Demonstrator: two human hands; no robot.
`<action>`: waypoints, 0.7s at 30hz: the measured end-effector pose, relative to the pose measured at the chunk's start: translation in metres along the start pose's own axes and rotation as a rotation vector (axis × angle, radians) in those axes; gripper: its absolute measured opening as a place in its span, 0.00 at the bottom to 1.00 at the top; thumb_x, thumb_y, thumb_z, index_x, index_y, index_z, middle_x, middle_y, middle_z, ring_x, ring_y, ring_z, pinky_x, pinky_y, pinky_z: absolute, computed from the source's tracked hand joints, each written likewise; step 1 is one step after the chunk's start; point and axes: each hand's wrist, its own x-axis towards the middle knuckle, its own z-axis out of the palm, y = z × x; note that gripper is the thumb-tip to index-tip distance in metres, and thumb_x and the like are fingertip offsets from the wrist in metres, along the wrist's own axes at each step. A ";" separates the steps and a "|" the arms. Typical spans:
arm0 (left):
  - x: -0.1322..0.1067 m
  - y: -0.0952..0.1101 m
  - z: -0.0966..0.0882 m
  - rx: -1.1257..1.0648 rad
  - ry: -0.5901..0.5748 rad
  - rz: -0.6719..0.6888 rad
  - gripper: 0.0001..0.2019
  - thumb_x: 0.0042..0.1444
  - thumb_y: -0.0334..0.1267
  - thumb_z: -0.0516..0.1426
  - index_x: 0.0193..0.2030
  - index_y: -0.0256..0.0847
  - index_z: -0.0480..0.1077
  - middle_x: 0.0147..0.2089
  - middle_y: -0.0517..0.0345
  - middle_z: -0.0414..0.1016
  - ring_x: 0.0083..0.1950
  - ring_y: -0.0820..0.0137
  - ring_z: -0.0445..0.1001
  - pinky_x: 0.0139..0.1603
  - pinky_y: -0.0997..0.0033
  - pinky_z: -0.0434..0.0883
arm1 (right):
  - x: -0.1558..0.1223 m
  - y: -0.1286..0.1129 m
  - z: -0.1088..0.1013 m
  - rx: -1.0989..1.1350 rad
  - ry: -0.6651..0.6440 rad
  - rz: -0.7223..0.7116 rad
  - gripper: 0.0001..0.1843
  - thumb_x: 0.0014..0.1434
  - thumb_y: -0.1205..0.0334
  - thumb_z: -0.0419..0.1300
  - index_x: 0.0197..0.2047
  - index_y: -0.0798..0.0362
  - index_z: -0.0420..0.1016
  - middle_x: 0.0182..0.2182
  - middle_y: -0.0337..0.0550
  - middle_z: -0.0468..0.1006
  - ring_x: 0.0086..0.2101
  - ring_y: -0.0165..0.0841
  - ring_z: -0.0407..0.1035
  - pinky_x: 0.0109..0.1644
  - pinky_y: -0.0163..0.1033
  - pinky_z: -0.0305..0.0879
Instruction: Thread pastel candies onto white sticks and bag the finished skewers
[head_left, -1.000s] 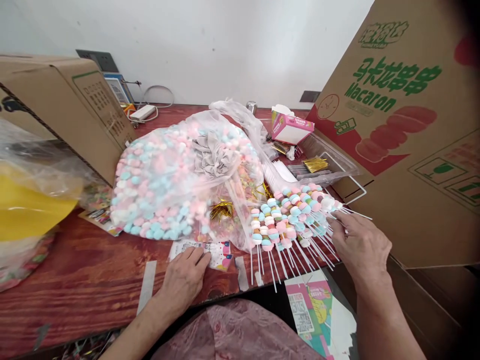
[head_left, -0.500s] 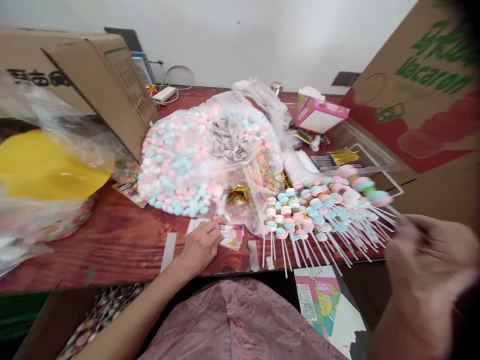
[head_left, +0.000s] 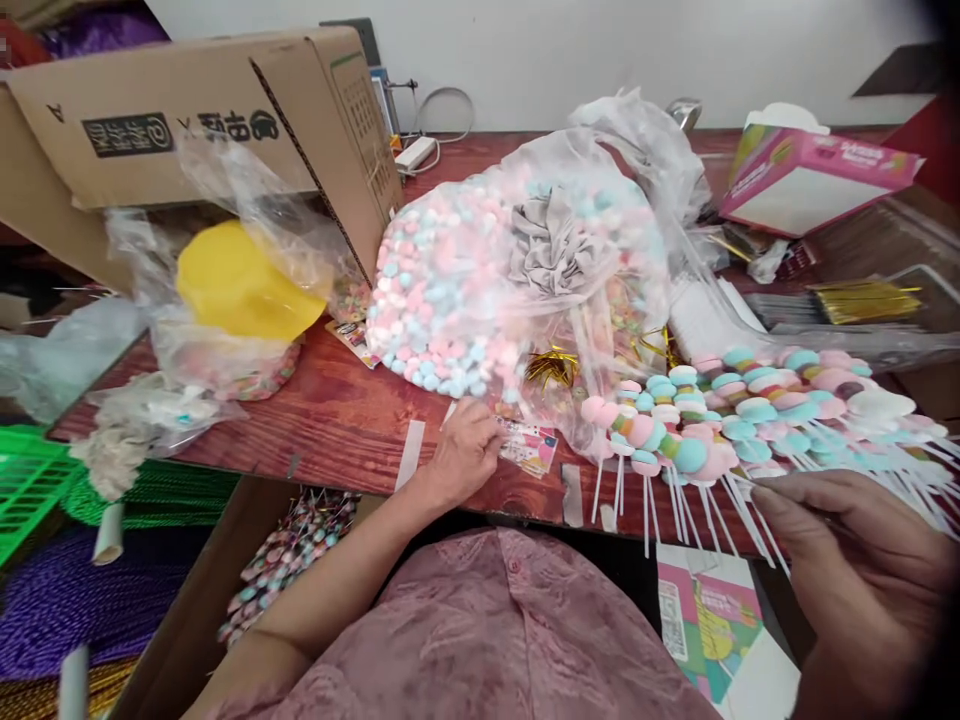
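My right hand (head_left: pixel 862 570) pinches the white stick of a marshmallow skewer (head_left: pixel 690 452), threaded with pink, blue and green-yellow sweets. The skewer points left over a heap of similar marshmallow skewers (head_left: pixel 772 400) whose sticks jut past the table's front edge. My left hand (head_left: pixel 469 450) rests at the table front, its fingers curled together on a colourful printed packet (head_left: pixel 531 447); its fingertips are partly hidden. Just behind stands a large clear bag of pink, white and blue marshmallows (head_left: pixel 442 290). Gold twist ties (head_left: pixel 553 367) lie in front of it.
A cardboard box (head_left: pixel 187 120) and a yellow scoop-like piece (head_left: pixel 247 280) in plastic are at left. At right stand a pink printed carton (head_left: pixel 817 175) and a tray with gold ties (head_left: pixel 866 302). Below the table, a box holds many wrapped skewers (head_left: pixel 285 560).
My right hand has brought the skewer leftward and lower, across the front of the heap. My left hand stays at the printed packet. The view has turned left.
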 end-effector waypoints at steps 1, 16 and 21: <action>-0.003 0.000 -0.001 0.049 -0.066 0.029 0.10 0.60 0.29 0.54 0.28 0.39 0.72 0.30 0.54 0.70 0.37 0.66 0.67 0.40 0.66 0.66 | -0.002 -0.001 0.001 0.043 -0.025 -0.006 0.03 0.54 0.60 0.68 0.33 0.44 0.78 0.29 0.43 0.75 0.29 0.41 0.71 0.33 0.47 0.66; -0.009 -0.018 -0.010 -0.346 -0.083 -0.189 0.08 0.56 0.31 0.60 0.26 0.37 0.71 0.28 0.58 0.71 0.32 0.72 0.69 0.36 0.72 0.65 | -0.006 0.018 0.015 0.142 -0.297 -0.118 0.06 0.55 0.68 0.66 0.32 0.45 0.77 0.28 0.43 0.77 0.28 0.39 0.73 0.33 0.44 0.69; -0.011 -0.023 -0.012 -0.451 -0.079 -0.240 0.07 0.52 0.32 0.64 0.26 0.36 0.72 0.28 0.59 0.73 0.31 0.74 0.69 0.35 0.74 0.64 | -0.005 0.018 0.023 0.170 -0.354 -0.148 0.05 0.57 0.67 0.65 0.33 0.47 0.77 0.28 0.42 0.77 0.30 0.36 0.72 0.34 0.41 0.68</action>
